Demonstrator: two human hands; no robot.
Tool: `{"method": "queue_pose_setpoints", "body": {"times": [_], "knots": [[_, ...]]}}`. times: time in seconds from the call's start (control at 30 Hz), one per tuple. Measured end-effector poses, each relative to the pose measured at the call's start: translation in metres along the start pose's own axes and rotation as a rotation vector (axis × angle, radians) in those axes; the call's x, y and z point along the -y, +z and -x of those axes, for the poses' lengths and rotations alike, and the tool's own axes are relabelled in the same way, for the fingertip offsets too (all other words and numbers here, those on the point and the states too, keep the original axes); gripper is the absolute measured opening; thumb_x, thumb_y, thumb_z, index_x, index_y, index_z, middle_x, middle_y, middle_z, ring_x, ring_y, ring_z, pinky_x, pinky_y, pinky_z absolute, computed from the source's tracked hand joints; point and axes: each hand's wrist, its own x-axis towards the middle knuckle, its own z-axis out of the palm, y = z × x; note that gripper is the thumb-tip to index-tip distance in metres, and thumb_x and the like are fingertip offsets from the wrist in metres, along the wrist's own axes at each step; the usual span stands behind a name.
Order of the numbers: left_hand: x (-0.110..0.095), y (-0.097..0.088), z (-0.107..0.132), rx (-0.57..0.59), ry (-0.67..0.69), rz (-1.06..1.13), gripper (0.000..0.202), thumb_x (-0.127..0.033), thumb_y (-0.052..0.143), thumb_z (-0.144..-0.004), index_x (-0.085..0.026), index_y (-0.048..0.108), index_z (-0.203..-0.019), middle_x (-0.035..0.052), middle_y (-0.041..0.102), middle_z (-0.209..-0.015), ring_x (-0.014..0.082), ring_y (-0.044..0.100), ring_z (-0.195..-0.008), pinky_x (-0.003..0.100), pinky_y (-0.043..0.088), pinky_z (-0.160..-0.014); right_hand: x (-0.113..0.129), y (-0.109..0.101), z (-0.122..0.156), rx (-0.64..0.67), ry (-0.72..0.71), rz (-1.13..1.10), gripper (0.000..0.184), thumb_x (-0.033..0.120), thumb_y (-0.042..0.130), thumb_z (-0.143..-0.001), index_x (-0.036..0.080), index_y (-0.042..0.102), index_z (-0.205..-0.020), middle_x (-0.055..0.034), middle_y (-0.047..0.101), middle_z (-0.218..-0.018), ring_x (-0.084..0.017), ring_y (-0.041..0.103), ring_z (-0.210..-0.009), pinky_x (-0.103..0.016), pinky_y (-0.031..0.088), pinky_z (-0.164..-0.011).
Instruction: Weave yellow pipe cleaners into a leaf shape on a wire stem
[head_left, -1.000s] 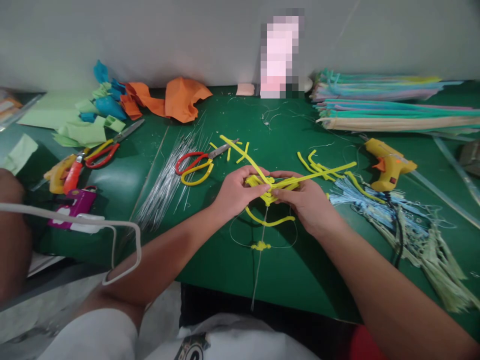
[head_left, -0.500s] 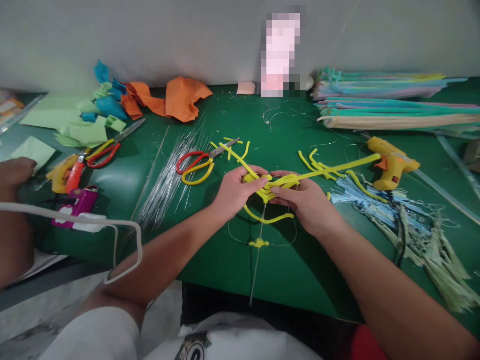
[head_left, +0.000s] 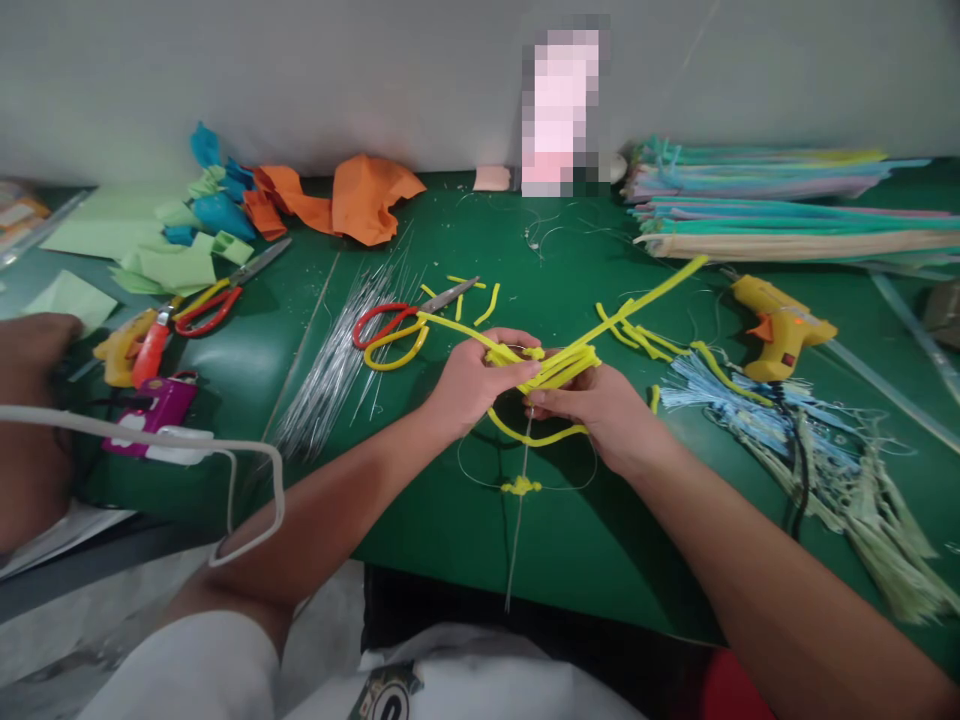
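My left hand (head_left: 469, 385) and my right hand (head_left: 600, 410) meet over the green table (head_left: 600, 540), both closed on a bundle of yellow pipe cleaners (head_left: 559, 368). One long yellow strand (head_left: 660, 288) slants up to the right from the bundle, and another runs left towards the scissors. A yellow loop hangs below my fingers. Under it a thin wire stem (head_left: 516, 540) with a small yellow knot (head_left: 520, 487) points at me.
Red and yellow scissors (head_left: 394, 328) and a sheaf of thin wires (head_left: 334, 365) lie left of my hands. A yellow glue gun (head_left: 780, 325), tassel strips (head_left: 825, 440) and stacked coloured sticks (head_left: 787, 205) sit right. Paper scraps (head_left: 225, 215), more scissors and another person's arm (head_left: 30, 430) are far left.
The long right-hand yellow strand has swung upwards, from nearly level to a steep slant. My right hand has turned slightly and drawn closer to the left hand.
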Motion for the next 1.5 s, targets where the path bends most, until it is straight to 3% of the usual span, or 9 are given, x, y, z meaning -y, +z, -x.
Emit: {"method": "queue_pose_setpoints", "body": {"times": [0.3, 0.6, 0.87, 1.0, 1.13, 1.3, 1.5], "knots": [[0.000, 0.001, 0.000, 0.019, -0.057, 0.010, 0.032, -0.017, 0.075, -0.067, -0.016, 0.067, -0.098, 0.0043, 0.071, -0.092, 0.0130, 0.065, -0.079, 0.028, 0.052, -0.074, 0.000, 0.001, -0.002, -0.005, -0.036, -0.034, 0.045, 0.026, 0.086, -0.055, 0.019, 0.068, -0.095, 0.0003, 0.070, -0.075, -0.016, 0.065, -0.065, -0.032, 0.055, -0.068], [0.000, 0.004, 0.001, -0.024, -0.048, 0.063, 0.026, -0.031, 0.072, -0.073, -0.017, 0.068, -0.095, 0.0013, 0.065, -0.078, 0.0102, 0.059, -0.066, 0.025, 0.049, -0.063, -0.001, 0.000, -0.001, -0.007, -0.061, 0.014, 0.024, 0.028, 0.083, -0.060, 0.018, 0.070, -0.077, -0.0010, 0.069, -0.070, -0.015, 0.062, -0.062, -0.031, 0.052, -0.065], [0.001, 0.001, 0.002, -0.049, 0.032, -0.116, 0.027, -0.027, 0.075, -0.071, -0.017, 0.069, -0.095, 0.0018, 0.066, -0.081, 0.0110, 0.059, -0.070, 0.024, 0.047, -0.064, -0.004, -0.002, -0.003, 0.007, -0.087, 0.071, 0.023, 0.033, 0.081, -0.064, 0.018, 0.068, -0.075, -0.0012, 0.067, -0.065, -0.015, 0.061, -0.059, -0.031, 0.050, -0.062], [0.001, 0.002, 0.003, -0.064, 0.031, -0.140, 0.028, -0.027, 0.077, -0.069, -0.016, 0.069, -0.095, 0.0019, 0.067, -0.081, 0.0109, 0.060, -0.069, 0.024, 0.047, -0.064, -0.002, 0.000, -0.002, -0.062, -0.128, 0.095, 0.031, 0.033, 0.080, -0.065, 0.019, 0.065, -0.088, 0.0007, 0.066, -0.069, -0.015, 0.060, -0.060, -0.031, 0.050, -0.061], [0.001, 0.002, 0.002, -0.099, 0.019, -0.093, 0.028, -0.026, 0.077, -0.068, -0.016, 0.069, -0.094, 0.0015, 0.066, -0.080, 0.0106, 0.060, -0.068, 0.024, 0.048, -0.064, 0.001, -0.001, 0.000, -0.187, -0.268, 0.068, 0.042, 0.028, 0.077, -0.068, 0.025, 0.063, -0.108, 0.0029, 0.066, -0.079, -0.014, 0.060, -0.065, -0.032, 0.052, -0.069], [-0.002, 0.003, 0.002, -0.135, -0.021, -0.030, 0.030, -0.025, 0.077, -0.066, -0.015, 0.068, -0.093, 0.0011, 0.066, -0.079, 0.0102, 0.059, -0.066, 0.023, 0.047, -0.062, 0.001, -0.007, -0.002, -0.242, -0.376, 0.022, 0.022, 0.026, 0.072, -0.074, 0.024, 0.068, -0.096, 0.0011, 0.068, -0.081, -0.013, 0.061, -0.063, -0.031, 0.052, -0.067], [-0.002, 0.003, 0.002, -0.165, -0.012, -0.011, 0.028, -0.024, 0.077, -0.066, -0.015, 0.068, -0.091, 0.0000, 0.064, -0.075, 0.0082, 0.056, -0.062, 0.021, 0.046, -0.059, -0.003, -0.008, -0.004, -0.243, -0.389, -0.034, 0.014, 0.024, 0.070, -0.076, 0.023, 0.068, -0.090, 0.0021, 0.065, -0.073, -0.012, 0.060, -0.060, -0.029, 0.052, -0.064]]}}
